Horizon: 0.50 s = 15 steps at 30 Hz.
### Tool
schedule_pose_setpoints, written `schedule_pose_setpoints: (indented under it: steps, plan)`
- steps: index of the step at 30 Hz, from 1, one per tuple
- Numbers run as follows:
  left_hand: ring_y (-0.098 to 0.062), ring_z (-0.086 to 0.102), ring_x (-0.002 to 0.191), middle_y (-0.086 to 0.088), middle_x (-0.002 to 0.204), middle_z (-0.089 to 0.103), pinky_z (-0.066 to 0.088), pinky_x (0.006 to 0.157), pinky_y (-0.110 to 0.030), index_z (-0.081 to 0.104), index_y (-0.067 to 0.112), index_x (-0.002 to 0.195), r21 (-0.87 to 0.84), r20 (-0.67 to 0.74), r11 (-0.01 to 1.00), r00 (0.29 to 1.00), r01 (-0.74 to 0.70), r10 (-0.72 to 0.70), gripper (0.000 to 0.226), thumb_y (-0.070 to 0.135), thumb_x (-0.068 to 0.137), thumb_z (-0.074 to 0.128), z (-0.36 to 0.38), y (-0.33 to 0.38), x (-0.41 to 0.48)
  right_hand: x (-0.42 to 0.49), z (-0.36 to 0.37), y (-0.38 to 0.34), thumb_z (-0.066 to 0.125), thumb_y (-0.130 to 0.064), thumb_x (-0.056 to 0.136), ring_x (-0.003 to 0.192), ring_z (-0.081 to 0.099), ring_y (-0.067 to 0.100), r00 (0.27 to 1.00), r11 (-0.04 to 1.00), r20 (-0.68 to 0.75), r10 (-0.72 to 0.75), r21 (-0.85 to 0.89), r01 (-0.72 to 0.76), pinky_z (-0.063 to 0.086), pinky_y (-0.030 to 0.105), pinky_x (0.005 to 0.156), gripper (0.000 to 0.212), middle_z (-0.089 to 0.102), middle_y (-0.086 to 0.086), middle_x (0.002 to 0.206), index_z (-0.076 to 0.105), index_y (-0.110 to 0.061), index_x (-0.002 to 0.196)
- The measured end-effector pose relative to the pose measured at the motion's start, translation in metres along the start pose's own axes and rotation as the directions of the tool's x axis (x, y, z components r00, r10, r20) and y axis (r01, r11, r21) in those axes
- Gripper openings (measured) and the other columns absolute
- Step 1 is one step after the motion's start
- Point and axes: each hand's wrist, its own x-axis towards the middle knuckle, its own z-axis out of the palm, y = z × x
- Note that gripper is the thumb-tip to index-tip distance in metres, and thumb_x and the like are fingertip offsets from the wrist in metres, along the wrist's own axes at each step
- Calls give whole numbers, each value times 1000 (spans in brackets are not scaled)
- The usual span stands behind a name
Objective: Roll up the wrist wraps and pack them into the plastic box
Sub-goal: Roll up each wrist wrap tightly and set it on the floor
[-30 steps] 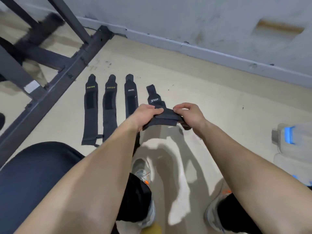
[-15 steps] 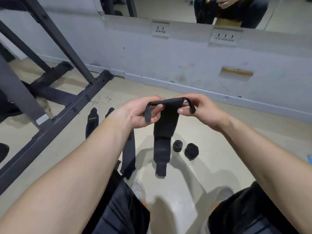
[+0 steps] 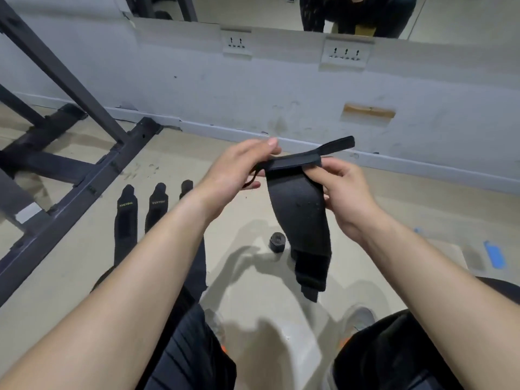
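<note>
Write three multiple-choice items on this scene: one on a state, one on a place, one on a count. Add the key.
1. The long black fabric wrist wrap is:
A) fully rolled
B) hanging unrolled from the left hand and right hand
C) lying flat

2. The small black rolled-up wrap lies:
A) on a shelf
B) in a box
C) on the beige floor, beside the hanging wrap

3. How many flat black wraps show on the floor at the left?
A) one
B) three
C) six

Key: B, both hands hold its top and its tail dangles; C, it sits on the floor just left of the tail; B, three tips show side by side.
</note>
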Motion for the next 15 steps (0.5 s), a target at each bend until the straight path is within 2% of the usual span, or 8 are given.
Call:
schedule_pose_setpoints:
  steps: [3,5,6,8,12,15]
  plan:
    - [-10,70,101,3,105,75,56,90,-27,67,23,119,-36,45,950,950,-309,310,37,20,85,80,23,-11,10,5,-7,3,68,-14,96,75,69,12,998,998,-30,54,43,-53,51,20,62,9,75,2,87,76,-12,95]
    - [-5,69,94,11,95,75,52,85,-20,71,24,104,47,-52,916,915,-397,399,24,12,86,81,36,-15,23,8,-13,3,67,-14,96,80,71,14,996,994,-34,84,77,-81,52,21,65,11,76,4,93,76,-10,102]
    - [-1,69,88,16,88,75,50,81,-16,72,26,96,66,-112,913,906,-404,409,19,11,87,79,42,-16,28,9,-17,3,67,-15,97,83,71,15,995,991,-29,96,94,-93,53,23,68,12,76,5,96,76,-11,104]
    - [1,68,80,18,79,74,49,76,-14,73,24,89,-12,-183,936,921,-353,345,14,10,90,77,51,-16,39,11,-22,4,64,-20,99,85,70,17,993,987,-18,116,118,-113,54,28,73,15,76,6,98,77,-13,102]
    - [-9,68,78,5,83,75,54,75,-23,74,15,94,-214,-164,945,963,-248,216,7,9,90,76,61,-20,53,15,-28,5,55,-31,103,84,68,18,990,980,-13,143,140,-140,52,30,71,26,75,6,96,76,-15,101]
    - [-15,67,81,-3,87,74,56,78,-33,71,22,98,-165,-160,946,954,-279,253,14,12,90,77,62,-24,59,19,-30,6,55,-30,104,81,64,17,980,971,-31,197,144,-190,49,34,74,23,72,3,91,74,-16,102]
